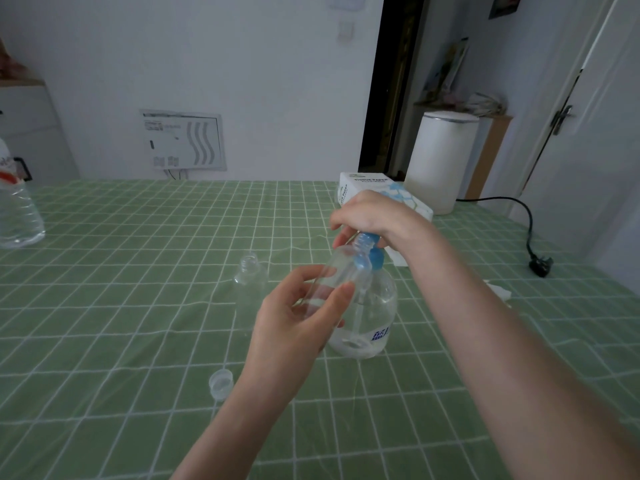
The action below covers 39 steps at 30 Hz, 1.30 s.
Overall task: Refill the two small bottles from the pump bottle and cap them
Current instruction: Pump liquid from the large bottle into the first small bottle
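Note:
A clear pump bottle [372, 317] with a blue pump head stands on the green checked tablecloth, a little liquid in its base. My right hand [372, 216] rests on top of the pump head, fingers curled over it. My left hand [298, 320] holds a small clear bottle [337, 268] tilted, its open neck up against the blue spout. A second small clear bottle [250, 289] stands uncapped just left of my left hand. One clear cap [220, 380] lies on the cloth near my left wrist.
A tissue box [367, 187] sits behind my right hand, a crumpled tissue [498, 289] to its right. A large water bottle [17, 213] stands at the far left. A white cylindrical appliance [440, 161] and a black power plug [540, 265] are at the right.

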Motion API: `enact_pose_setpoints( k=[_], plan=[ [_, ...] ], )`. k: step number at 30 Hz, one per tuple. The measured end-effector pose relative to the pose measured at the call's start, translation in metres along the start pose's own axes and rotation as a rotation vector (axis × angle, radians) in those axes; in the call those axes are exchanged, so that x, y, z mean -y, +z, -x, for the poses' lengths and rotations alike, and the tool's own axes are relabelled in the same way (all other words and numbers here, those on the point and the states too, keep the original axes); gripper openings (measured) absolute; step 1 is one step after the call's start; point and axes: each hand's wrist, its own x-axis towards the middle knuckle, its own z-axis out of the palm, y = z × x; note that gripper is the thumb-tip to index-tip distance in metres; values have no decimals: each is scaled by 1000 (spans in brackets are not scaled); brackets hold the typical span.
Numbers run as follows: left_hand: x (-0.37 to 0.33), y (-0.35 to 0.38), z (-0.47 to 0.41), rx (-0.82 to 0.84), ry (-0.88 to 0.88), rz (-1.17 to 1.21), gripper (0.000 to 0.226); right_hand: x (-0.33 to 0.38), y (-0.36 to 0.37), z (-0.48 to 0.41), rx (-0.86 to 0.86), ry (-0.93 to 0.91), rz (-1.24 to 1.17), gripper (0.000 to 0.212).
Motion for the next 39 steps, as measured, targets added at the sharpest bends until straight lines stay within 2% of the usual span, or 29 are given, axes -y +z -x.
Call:
enact_pose_setpoints(
  k=[5, 12, 15, 22, 26, 29, 34, 39],
  plan=[
    [-1, 1, 0, 3, 0, -1, 36, -1, 3, -1, 17, -21, -17, 32],
    [4, -1, 0, -9, -24, 4, 11, -11, 13, -4, 6, 0, -32, 33],
    [4, -1, 0, 4, -33, 3, 12, -10, 12, -2, 7, 7, -23, 35],
    [1, 0, -2, 10, -12, 7, 35, 0, 0, 1, -1, 4, 19, 31],
    [2, 0, -2, 8, -11, 1, 35, -3, 3, 1, 35, 4, -5, 31],
    [2, 0, -2, 9, -15, 4, 34, -4, 3, 3, 49, -8, -74, 23],
    [5, -3, 0, 19, -25, -11, 19, -7, 10, 6, 29, -2, -44, 13],
    [5, -2, 1, 26, -20, 4, 16, -9, 11, 5, 23, 10, -35, 30]
  ],
)
